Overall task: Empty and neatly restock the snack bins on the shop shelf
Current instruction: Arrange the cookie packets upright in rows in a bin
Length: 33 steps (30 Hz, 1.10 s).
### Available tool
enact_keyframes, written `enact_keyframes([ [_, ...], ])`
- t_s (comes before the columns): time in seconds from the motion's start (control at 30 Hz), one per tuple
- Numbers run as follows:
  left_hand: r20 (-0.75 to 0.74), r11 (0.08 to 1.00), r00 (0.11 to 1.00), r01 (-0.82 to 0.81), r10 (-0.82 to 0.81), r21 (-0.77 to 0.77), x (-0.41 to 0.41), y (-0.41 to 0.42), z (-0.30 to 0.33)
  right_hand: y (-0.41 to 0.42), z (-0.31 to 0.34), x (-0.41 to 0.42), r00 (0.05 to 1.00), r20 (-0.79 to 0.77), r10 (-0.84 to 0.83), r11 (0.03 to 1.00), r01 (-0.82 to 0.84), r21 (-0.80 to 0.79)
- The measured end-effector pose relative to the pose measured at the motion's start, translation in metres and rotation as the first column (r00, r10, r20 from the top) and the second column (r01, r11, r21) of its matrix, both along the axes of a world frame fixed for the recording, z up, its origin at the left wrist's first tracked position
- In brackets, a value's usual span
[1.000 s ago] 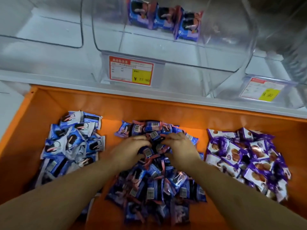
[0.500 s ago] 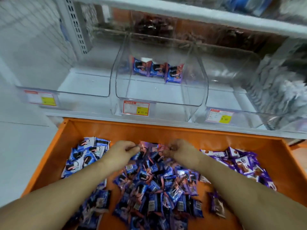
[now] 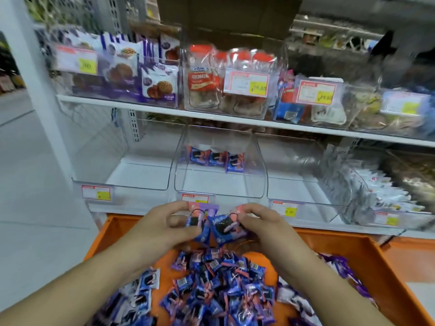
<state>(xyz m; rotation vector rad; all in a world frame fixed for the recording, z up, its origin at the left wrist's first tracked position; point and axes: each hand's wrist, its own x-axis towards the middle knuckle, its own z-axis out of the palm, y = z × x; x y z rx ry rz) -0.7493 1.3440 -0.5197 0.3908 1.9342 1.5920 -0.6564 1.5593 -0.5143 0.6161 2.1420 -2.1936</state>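
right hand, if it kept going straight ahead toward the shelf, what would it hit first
Probably the front lip of the middle clear bin, near its price tag. The right hand holds a blue packet just before it; depth is unclear.

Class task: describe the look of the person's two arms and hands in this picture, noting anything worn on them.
The left hand and right hand are bare: no gloves, and no rings, watch or bracelet show. Both forearms are bare as far as the picture's lower edge, with no sleeve in view. No markings show.
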Motion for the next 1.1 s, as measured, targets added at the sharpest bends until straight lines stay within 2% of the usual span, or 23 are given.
enact_keyframes([
  [0.07, -0.043, 0.999, 0.999, -0.033, 0.032, -0.030, -0.002, 0.001, 0.003, -0.002, 0.003, -0.004, 1.000, -0.023, -0.021, 1.000, 0.021, -0.019],
  [0.13, -0.080, 0.997, 0.995, -0.060, 0.056, -0.055, -0.008, 0.004, 0.002, -0.003, 0.005, -0.008, 0.998, -0.053, 0.025, 0.999, -0.027, -0.036],
  [0.23, -0.120, 0.993, 0.990, -0.086, 0.076, -0.080, -0.017, 0.009, -0.002, -0.007, 0.005, -0.011, 0.989, -0.048, 0.139, 0.972, -0.127, 0.198],
  [0.4, -0.389, 0.967, 0.914, -0.191, 0.112, -0.169, -0.054, 0.009, -0.001, -0.005, 0.007, -0.037, 0.990, -0.123, 0.076, 0.928, -0.025, 0.373],
  [0.5, -0.439, 0.965, 0.889, -0.216, 0.131, -0.151, -0.079, -0.002, 0.002, 0.007, 0.005, -0.073, 0.983, -0.179, 0.035, 0.890, 0.050, 0.453],
  [0.67, -0.451, 0.962, 0.879, -0.237, 0.152, -0.138, -0.102, -0.016, -0.007, 0.029, -0.030, -0.182, 0.969, -0.239, 0.063, 0.707, 0.125, 0.696],
  [0.83, -0.419, 0.954, 0.885, -0.275, 0.202, -0.121, -0.117, -0.022, -0.016, 0.041, -0.072, -0.276, 0.983, -0.137, 0.123, 0.537, 0.051, 0.842],
  [0.9, -0.424, 0.952, 0.884, -0.276, 0.198, -0.132, -0.121, -0.023, -0.021, 0.043, -0.085, -0.302, 0.973, -0.159, 0.170, 0.453, 0.066, 0.889],
  [1.03, -0.417, 0.958, 0.889, -0.260, 0.188, -0.122, -0.126, -0.024, -0.027, 0.053, -0.106, -0.336, 0.979, -0.101, 0.177, 0.139, 0.076, 0.987],
  [1.1, -0.414, 0.962, 0.893, -0.247, 0.179, -0.118, -0.127, -0.025, -0.028, 0.058, -0.110, -0.341, 0.977, -0.108, 0.185, 0.040, 0.103, 0.994],
])
